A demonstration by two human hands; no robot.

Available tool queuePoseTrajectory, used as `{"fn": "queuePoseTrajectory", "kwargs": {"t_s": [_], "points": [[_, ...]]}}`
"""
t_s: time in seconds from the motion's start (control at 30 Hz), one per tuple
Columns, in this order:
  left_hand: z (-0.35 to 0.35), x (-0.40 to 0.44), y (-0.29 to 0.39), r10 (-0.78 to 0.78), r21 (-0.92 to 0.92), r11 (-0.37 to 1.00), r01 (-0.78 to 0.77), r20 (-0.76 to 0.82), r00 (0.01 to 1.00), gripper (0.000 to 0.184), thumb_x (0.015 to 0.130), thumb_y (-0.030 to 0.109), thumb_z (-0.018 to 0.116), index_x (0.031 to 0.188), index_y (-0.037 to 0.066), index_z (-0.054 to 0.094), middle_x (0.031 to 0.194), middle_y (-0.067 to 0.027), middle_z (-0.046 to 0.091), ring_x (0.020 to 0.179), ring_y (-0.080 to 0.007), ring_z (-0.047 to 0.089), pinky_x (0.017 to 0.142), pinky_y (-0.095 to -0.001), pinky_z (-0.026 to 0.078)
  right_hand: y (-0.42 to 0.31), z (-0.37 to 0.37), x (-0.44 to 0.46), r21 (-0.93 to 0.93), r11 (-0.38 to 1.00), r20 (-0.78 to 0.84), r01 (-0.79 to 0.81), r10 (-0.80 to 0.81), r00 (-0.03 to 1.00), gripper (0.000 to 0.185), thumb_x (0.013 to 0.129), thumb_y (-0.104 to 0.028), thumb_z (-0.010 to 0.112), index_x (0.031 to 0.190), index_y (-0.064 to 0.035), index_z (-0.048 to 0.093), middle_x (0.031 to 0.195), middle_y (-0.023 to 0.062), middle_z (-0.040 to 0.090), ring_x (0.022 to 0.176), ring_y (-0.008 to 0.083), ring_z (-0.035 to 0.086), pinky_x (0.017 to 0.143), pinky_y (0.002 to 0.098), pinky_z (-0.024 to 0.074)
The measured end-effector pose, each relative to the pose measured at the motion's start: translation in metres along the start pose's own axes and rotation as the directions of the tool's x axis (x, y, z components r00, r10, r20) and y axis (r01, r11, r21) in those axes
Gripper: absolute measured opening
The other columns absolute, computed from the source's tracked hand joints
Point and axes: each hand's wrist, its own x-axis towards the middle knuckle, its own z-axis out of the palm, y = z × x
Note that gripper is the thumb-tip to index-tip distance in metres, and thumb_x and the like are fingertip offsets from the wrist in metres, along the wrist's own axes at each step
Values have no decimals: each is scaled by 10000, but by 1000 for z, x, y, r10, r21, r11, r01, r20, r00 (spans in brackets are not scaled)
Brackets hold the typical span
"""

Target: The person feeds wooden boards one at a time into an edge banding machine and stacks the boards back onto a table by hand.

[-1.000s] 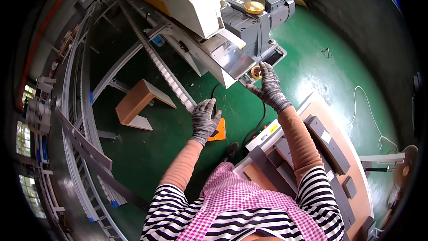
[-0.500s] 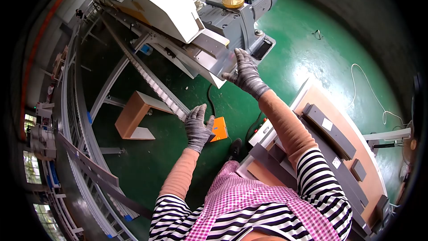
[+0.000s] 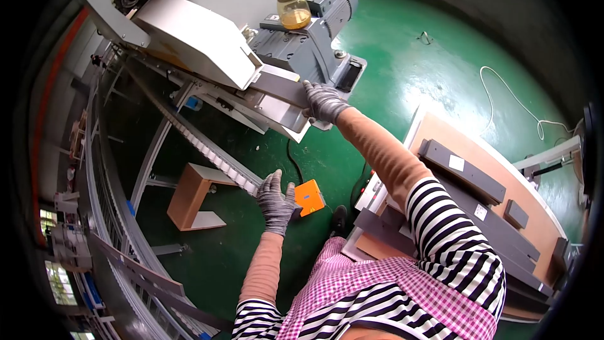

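My right hand (image 3: 324,102), in a grey knitted glove, grips the near end of a dark grey board (image 3: 280,87) lying on the machine's metal outfeed. The board's far end disappears under the white machine cover (image 3: 195,38). Lower down, my left hand (image 3: 275,203), gloved the same way, is held out with its fingers apart and nothing in them. It is nearest to the end of the narrow roller track (image 3: 223,162); whether it touches the track I cannot tell.
An orange box (image 3: 309,198) sits on the green floor near my foot. Dark boards (image 3: 462,170) lie on a wooden-topped table (image 3: 434,127) at my right. A jug (image 3: 293,9) stands on the grey motor unit (image 3: 283,47). Left are an open wooden box (image 3: 189,195) and a curved conveyor (image 3: 119,220).
My right hand has gone from spread fingers to closing round the board's end. More of the board shows outside the cover. My left hand stays open near the track, and the view has shifted.
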Motion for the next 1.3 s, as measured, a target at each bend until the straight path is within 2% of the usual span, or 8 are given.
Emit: {"fn": "queuePoseTrajectory", "kwargs": {"t_s": [0.07, 0.2, 0.27, 0.33, 0.6, 0.93, 1.07, 1.3], "points": [[1, -1, -1, -19, -25, 1000, 18, -8, 1000, 492, 799, 219, 709, 1238, 47, 567, 1135, -176, 612, 1073, -347, 572, 983, -449, 418, 17, -9, -35, -68, 997, -15, -35, 34, 999, 844, 707, -254, 775, 1374, 62, 366, 1194, 249, 564, 1118, 384, 565, 944, 424, 464], [-3, 2, 5, -43, -8, 999, 43, 32, 999, 481, 802, 170, 702, 1239, 29, 562, 1165, -183, 605, 1084, -337, 572, 1008, -436, 412, 55, -47, -147, 29, 990, 55, -138, 137, 989, 854, 640, -244, 774, 1361, 39, 415, 1160, 238, 593, 1084, 360, 590, 925, 398, 488], [3, -1, -2, -10, -41, 999, 10, -2, 1000, 472, 807, 154, 696, 1242, 29, 564, 1180, -181, 607, 1094, -334, 572, 1013, -427, 414, 83, -53, -223, 277, 941, -5, -193, 202, 979, 855, 609, -212, 764, 1358, 25, 427, 1172, 239, 588, 1106, 350, 582, 946, 376, 480], [5, -1, -3, -60, -47, 997, 61, 18, 998, 457, 821, 146, 687, 1247, 33, 567, 1186, -175, 612, 1104, -331, 573, 1013, -421, 417, 81, -85, -307, 479, 795, 154, -372, 341, 927, 843, 597, -193, 743, 1358, 6, 440, 1202, 230, 577, 1123, 341, 572, 975, 361, 463], [5, 3, -7, -81, -60, 994, 88, 110, 991, 423, 852, 184, 658, 1238, 33, 572, 1212, -177, 612, 1124, -332, 570, 1012, -412, 415, 112, -78, -566, 322, 808, -63, -493, 538, 841, 819, 546, -125, 777, 1320, -48, 521, 1231, 176, 588, 1166, 323, 556, 1031, 364, 440], [-3, 6, 6, -97, 55, 994, 91, 135, 986, 400, 875, 168, 648, 1238, 17, 574, 1204, -177, 623, 1122, -309, 591, 991, -383, 442, 159, -113, -626, 136, 808, -159, -573, 589, 792, 799, 498, -54, 768, 1273, -87, 575, 1160, 162, 639, 1098, 307, 605, 979, 361, 479], [4, 5, -3, -64, 18, 998, 63, 99, 993, 403, 871, 217, 638, 1222, 25, 586, 1192, -182, 626, 1099, -329, 594, 975, -404, 451, 186, -125, -619, 142, 823, -73, -550, 563, 823, 869, 482, -9, 760, 1319, -105, 547, 1165, 151, 645, 1082, 294, 619, 964, 336, 497], [10, 5, -10, -71, 3, 997, 71, 69, 995, 394, 860, 240, 644, 1201, 46, 605, 1139, -184, 642, 1053, -346, 612, 949, -416, 471, 227, -113, -615, 253, 668, 147, -700, 688, 710, 936, 478, 18, 812, 1349, -160, 520, 1200, 111, 641, 1113, 257, 605, 990, 337, 482]]}}
